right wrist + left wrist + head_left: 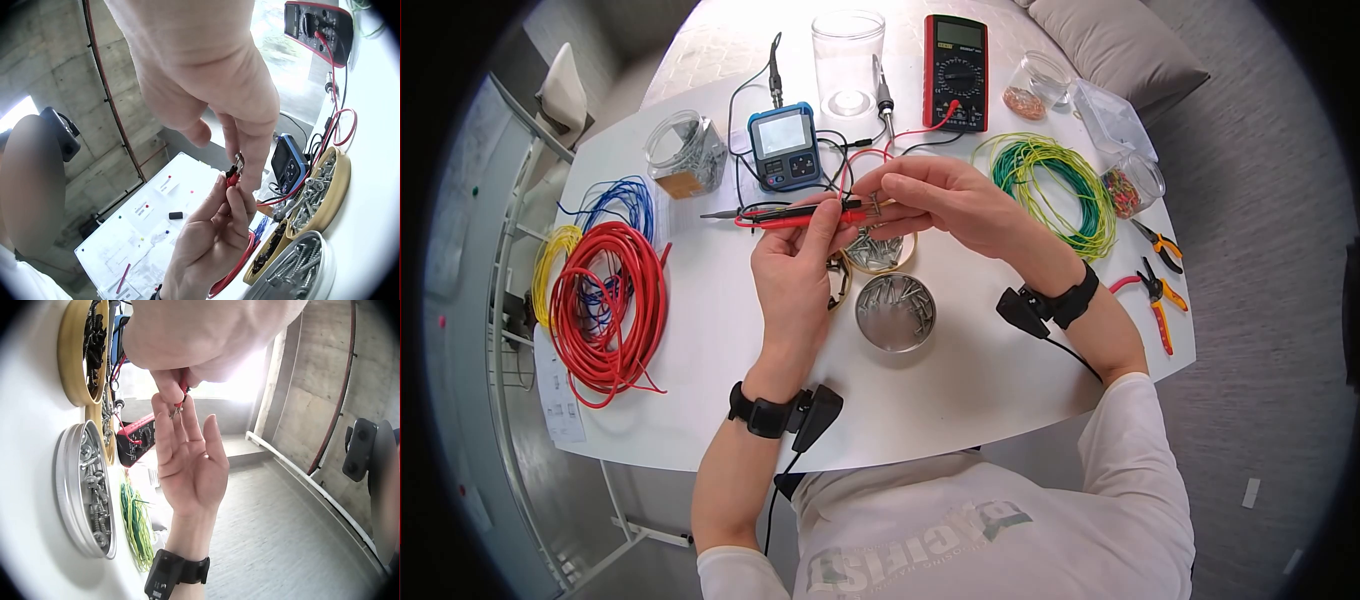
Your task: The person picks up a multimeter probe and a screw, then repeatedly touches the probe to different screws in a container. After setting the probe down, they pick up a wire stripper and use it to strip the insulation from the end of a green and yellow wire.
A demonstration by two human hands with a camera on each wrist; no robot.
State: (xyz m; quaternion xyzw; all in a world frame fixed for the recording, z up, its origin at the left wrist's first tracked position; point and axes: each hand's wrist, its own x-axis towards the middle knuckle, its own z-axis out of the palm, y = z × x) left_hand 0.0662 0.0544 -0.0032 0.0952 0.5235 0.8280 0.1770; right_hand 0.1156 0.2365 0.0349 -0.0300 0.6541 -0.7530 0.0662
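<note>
My left hand (793,280) grips a red test probe (805,218) and a black test probe (785,211) side by side, thumb across them, with their tips toward my right hand (950,205). The right palm faces up in the left wrist view, fingers nearly straight and thumb held apart. At its fingertips, by the probe tips, lies a small shiny metal piece (239,161), partly hidden by the fingers. Below the hands stand a round tin of screws (896,313), a tan-rimmed dish of screws (322,190) and a dish of dark fasteners (94,350).
Behind the hands are a blue handheld meter (784,147), a red multimeter (956,75) and a clear jar (847,60). Red wire coils (608,310) lie left; green-yellow wire (1055,190) and pliers (1160,300) lie right. Probe leads trail across the table.
</note>
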